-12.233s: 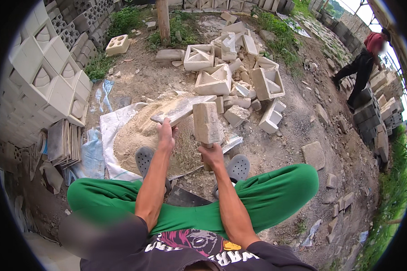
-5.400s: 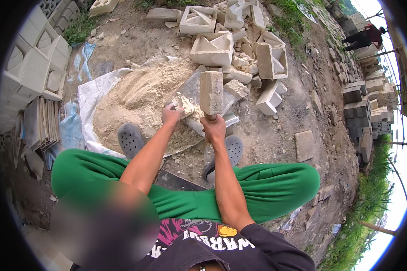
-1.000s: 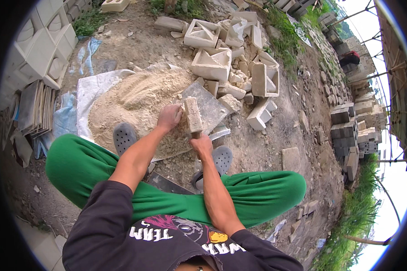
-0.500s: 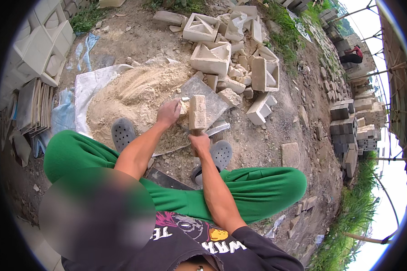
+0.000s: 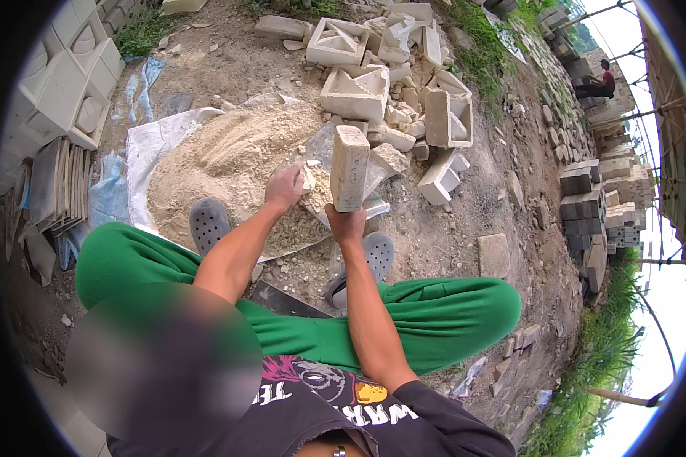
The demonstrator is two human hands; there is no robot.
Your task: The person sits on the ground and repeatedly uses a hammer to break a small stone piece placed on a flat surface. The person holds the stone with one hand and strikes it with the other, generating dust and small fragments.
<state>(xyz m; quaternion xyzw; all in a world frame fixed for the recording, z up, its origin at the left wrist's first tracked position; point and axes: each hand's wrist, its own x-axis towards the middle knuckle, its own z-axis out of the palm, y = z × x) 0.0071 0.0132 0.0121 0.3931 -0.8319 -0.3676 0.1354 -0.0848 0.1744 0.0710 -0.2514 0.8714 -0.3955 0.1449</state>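
My right hand (image 5: 347, 223) is closed around the handle of a mallet with a dusty, block-shaped head (image 5: 351, 167). The mallet head is raised above a flat grey slab (image 5: 320, 146) and hides part of it. To its left, my left hand (image 5: 284, 188) grips a pale broken block piece (image 5: 308, 180) at the slab's edge. Crumbs and small chips lie around that piece. A heap of pale crushed powder (image 5: 221, 152) spreads on a white sheet (image 5: 141, 152) beyond and left of my left hand.
Broken hollow blocks (image 5: 356, 93) and rubble are piled beyond the slab. Pale moulded blocks (image 5: 68, 84) and thin leaning boards (image 5: 68, 179) stand at left. Grey block stacks (image 5: 581, 198) are at right. Another person (image 5: 598, 85) sits far off at upper right. My grey clogs flank the work spot.
My right hand has lifted the mallet slightly up and to the right, tilting its head. My left hand stays almost in place with the block piece.
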